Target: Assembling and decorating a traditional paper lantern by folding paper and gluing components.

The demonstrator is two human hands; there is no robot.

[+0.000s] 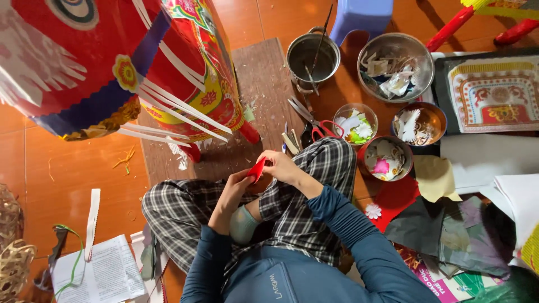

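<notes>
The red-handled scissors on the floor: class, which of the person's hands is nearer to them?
Right. The right hand lies just below the red-handled scissors, pinching the red paper piece; the left hand holds it from farther away.

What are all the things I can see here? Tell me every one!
Paper animal figure: one, red, blue and yellow, upper left.
Red paper piece: one, between both hands.
Metal pot: one, silver, top centre, sticks inside.
Metal bowl: one, silver, holding scraps.
Small bowls: three, holding paper cut-outs.
Scissors: one, red handles, beside the bowls.
Stool: one, purple, top.
Paper sheets: many, mixed colours, right.
Left hand: one, pinching the red piece.
Right hand: one, pinching it too.
</notes>
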